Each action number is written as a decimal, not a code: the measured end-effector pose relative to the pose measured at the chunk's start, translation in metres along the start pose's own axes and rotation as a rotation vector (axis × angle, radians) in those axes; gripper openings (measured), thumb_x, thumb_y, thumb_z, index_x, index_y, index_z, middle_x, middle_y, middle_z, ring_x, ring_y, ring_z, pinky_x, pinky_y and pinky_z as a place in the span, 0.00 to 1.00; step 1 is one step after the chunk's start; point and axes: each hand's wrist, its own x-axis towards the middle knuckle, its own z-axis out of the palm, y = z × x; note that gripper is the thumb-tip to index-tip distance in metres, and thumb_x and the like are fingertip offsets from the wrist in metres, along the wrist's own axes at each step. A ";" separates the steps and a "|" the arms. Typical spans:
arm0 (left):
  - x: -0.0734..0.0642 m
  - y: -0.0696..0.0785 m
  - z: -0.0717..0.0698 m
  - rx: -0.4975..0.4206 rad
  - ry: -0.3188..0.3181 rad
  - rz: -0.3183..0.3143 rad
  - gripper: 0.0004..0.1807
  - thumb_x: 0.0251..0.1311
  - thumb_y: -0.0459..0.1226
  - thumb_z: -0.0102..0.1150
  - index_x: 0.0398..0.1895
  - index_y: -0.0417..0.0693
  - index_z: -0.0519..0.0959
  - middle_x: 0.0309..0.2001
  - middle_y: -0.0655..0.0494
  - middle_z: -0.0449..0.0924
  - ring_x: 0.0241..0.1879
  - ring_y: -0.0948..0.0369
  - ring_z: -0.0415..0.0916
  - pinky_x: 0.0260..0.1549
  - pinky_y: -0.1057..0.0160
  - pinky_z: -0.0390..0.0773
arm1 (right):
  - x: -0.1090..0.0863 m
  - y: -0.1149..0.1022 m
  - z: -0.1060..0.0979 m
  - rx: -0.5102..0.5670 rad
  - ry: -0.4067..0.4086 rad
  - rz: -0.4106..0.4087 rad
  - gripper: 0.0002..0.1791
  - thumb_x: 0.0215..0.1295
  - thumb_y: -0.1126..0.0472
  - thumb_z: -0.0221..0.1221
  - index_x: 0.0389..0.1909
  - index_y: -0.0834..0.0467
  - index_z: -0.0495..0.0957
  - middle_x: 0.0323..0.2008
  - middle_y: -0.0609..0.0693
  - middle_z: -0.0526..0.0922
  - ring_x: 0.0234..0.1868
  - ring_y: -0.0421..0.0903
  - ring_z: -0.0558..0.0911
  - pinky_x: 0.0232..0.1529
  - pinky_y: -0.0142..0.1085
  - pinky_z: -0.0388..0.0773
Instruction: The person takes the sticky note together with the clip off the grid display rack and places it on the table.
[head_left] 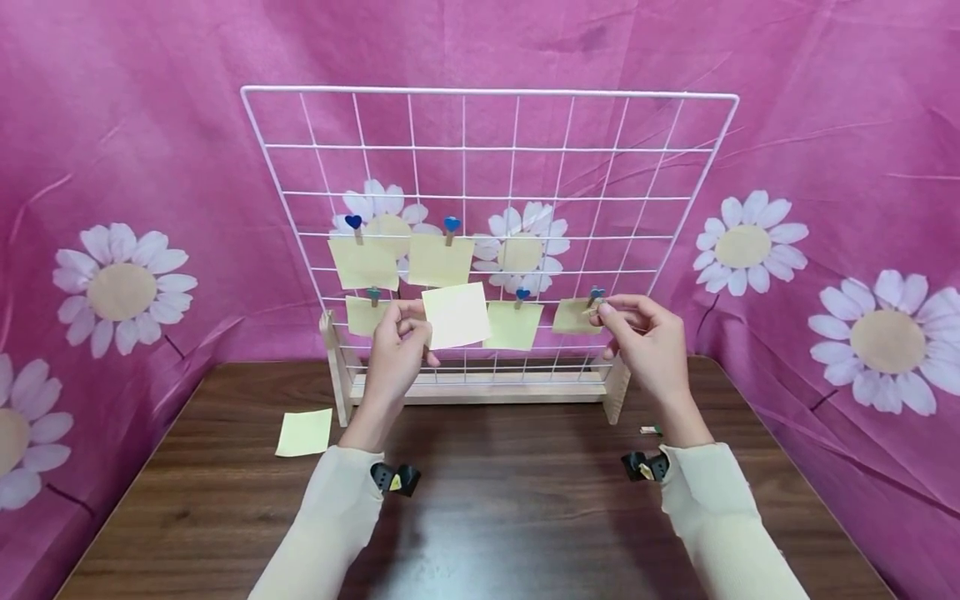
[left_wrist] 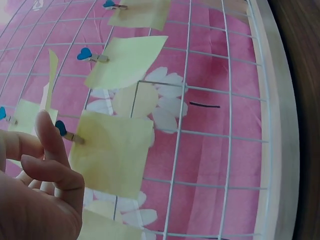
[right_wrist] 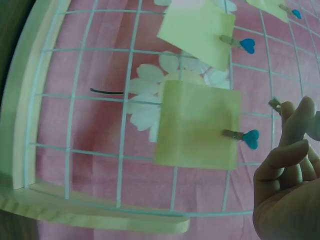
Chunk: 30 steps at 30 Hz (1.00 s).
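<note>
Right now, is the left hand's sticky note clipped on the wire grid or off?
Off: the left hand pinches the sticky note in front of the wire grid, its top edge bare.

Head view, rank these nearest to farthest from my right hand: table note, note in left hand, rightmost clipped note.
1. Rightmost clipped note: beside the right hand.
2. Note in left hand: farther left.
3. Table note: far left, on the tabletop.
</note>
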 end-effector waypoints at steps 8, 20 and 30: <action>-0.010 -0.009 -0.014 -0.019 0.019 -0.021 0.16 0.65 0.25 0.49 0.54 0.41 0.70 0.29 0.54 0.73 0.16 0.61 0.71 0.20 0.68 0.76 | -0.013 0.014 -0.008 -0.025 -0.001 0.073 0.13 0.71 0.64 0.62 0.49 0.70 0.79 0.29 0.38 0.89 0.12 0.40 0.78 0.14 0.26 0.69; -0.025 -0.027 -0.036 -0.025 0.079 -0.092 0.14 0.66 0.25 0.48 0.54 0.40 0.69 0.28 0.58 0.76 0.18 0.62 0.72 0.15 0.72 0.65 | -0.027 0.027 -0.016 -0.030 -0.009 0.101 0.13 0.72 0.66 0.60 0.49 0.73 0.78 0.30 0.41 0.89 0.14 0.40 0.79 0.20 0.30 0.78; -0.033 -0.039 -0.051 -0.011 0.115 -0.087 0.12 0.67 0.23 0.47 0.52 0.37 0.70 0.27 0.59 0.76 0.16 0.63 0.69 0.20 0.68 0.77 | -0.035 0.039 -0.020 -0.044 -0.010 0.129 0.13 0.73 0.66 0.59 0.48 0.74 0.77 0.28 0.39 0.88 0.15 0.42 0.80 0.21 0.30 0.79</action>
